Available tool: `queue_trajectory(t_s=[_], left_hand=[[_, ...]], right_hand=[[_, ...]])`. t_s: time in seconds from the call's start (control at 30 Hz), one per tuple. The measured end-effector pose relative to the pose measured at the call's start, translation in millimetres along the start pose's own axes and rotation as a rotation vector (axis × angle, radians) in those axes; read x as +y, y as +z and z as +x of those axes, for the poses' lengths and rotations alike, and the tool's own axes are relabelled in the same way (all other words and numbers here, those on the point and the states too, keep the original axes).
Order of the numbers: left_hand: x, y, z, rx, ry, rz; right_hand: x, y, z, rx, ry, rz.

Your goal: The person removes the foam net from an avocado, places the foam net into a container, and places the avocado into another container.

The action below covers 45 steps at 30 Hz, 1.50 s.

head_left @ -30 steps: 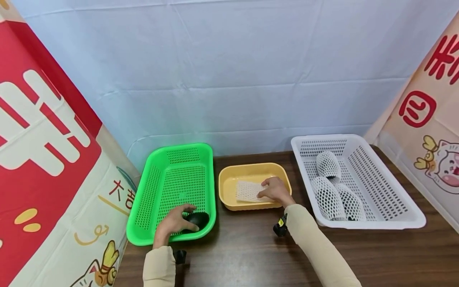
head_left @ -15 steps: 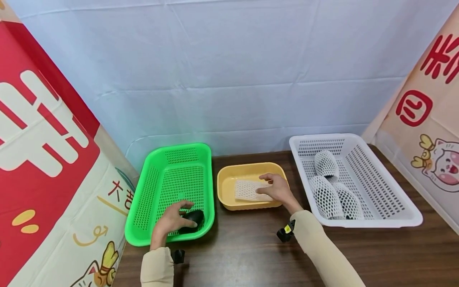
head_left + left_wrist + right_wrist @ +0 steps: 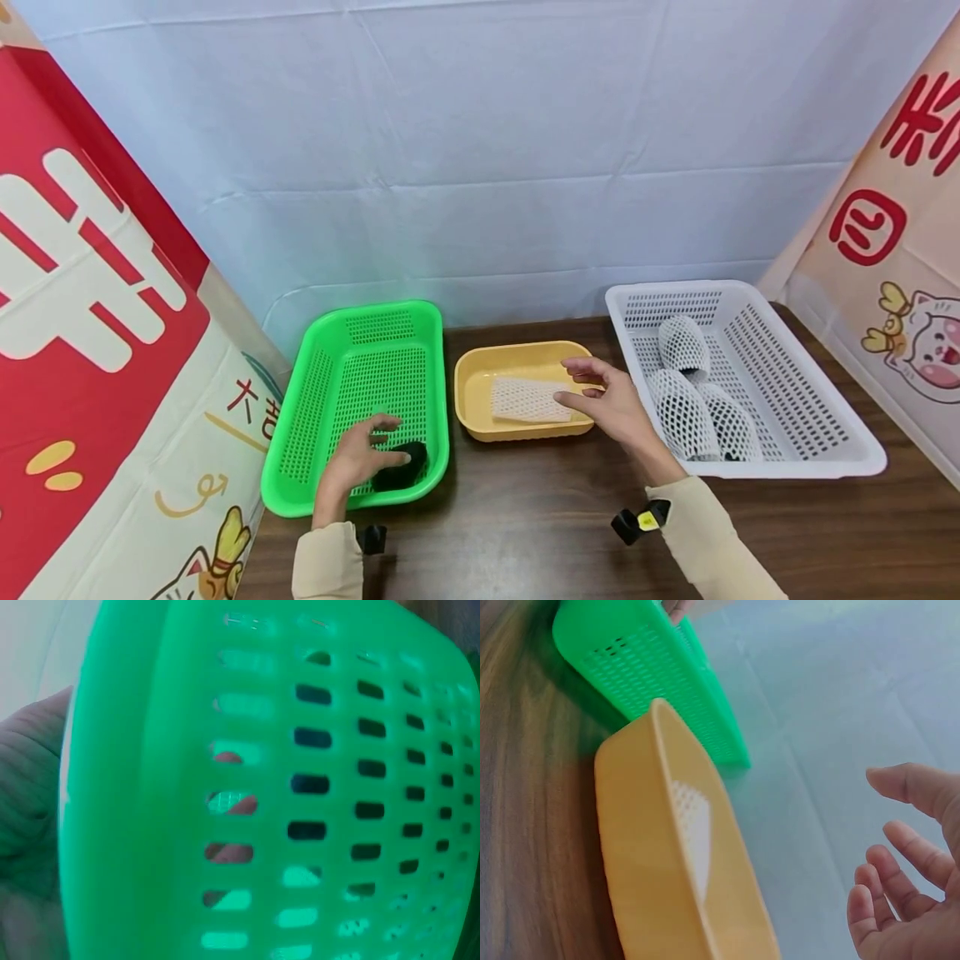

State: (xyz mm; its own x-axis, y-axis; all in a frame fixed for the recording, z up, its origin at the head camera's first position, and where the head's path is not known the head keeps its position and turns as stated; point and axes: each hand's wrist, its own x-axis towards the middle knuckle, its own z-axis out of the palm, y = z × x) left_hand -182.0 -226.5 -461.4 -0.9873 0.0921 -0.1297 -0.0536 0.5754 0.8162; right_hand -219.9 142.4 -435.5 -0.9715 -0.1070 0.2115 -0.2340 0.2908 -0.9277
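In the head view my left hand (image 3: 360, 458) is low inside the green basket (image 3: 431, 333), thumb and fingers spread apart. Its thumb overlaps a smooth, black, rounded object (image 3: 403, 477) at the basket's near right corner. The basket wall hides most of that hand in the left wrist view. My right hand (image 3: 611, 404) hovers over the right end of the yellow tub (image 3: 480, 354), fingers parted and holding nothing. In the tub lies a flat white foam net sleeve (image 3: 525, 398). The right wrist view shows this hand (image 3: 911, 877) beside the tub, with air between.
To the right stands a white basket (image 3: 817, 375) with several dark objects in foam net sleeves (image 3: 682, 417). All three containers sit on a dark wooden table (image 3: 525, 517). A pale cloth (image 3: 495, 167) hangs behind, and printed cloths flank both sides.
My right hand has let go of the foam net sleeve and moved up and right. The black object has shifted slightly under my left hand, whose thumb now overlaps it more.
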Motion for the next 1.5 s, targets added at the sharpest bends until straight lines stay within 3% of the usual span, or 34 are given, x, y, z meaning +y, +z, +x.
queue_trajectory(t_s=[0.17,0.47,0.63,0.83,1.1,1.5], left_hand=[[3.7,1.6,-1.4,0.115,-0.003,-0.118],[17.0,8.2,-5.3,0.361,0.116,-0.263],[28.8,11.8,-9.1,0.394,0.146,-0.360],[42.7,12.7,-14.1,0.448,0.164,-0.540],[61.2,25.3,-20.6,0.389,0.203,-0.685],[87.9,55.4,-26.0,0.283,0.237,-0.737]], right_hand=[[-7.9,-15.7,-9.9,0.034,-0.057,0.085],[-8.2,-32.7,-20.1,0.060,-0.116,0.168],[-8.1,-35.6,-24.5,0.088,-0.115,0.174],[-14.8,-40.2,-27.3,0.121,-0.127,0.115],[-9.6,-54.9,-33.9,0.176,-0.119,0.088],[-3.9,-73.8,-52.3,0.219,-0.098,0.052]])
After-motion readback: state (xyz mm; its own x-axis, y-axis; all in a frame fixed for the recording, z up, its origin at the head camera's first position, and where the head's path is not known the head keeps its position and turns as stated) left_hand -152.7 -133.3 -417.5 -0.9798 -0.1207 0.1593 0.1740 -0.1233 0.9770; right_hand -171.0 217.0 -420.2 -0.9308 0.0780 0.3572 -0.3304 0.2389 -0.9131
